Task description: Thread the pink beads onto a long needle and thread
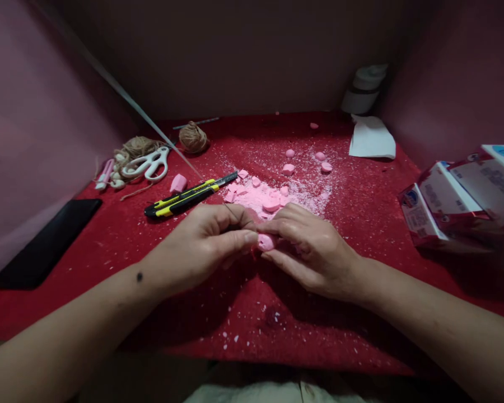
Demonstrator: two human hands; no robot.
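Note:
My right hand (315,243) is closed around a small rounded pink piece (267,242), which looks like carved soap. The near face of that piece carries a small dark mark or hole. My left hand (212,238) pinches right beside it, thumb against forefinger. A thin dark strand (234,212), wire or needle I cannot tell, sticks up from the left fingers; its lower end is hidden. Just beyond my hands lies a heap of pink shavings (256,198) with several chunks. A yellow and black utility knife (189,197) rests beside the heap, blade out.
At left are white-handled scissors (149,164), balls of twine (194,137), a pink block (178,183) and a black flat case (50,243). Boxes (449,196) stand at right. Behind are a white paper (372,137) and a white-capped bottle (364,89). Red cloth (185,319) covers the table.

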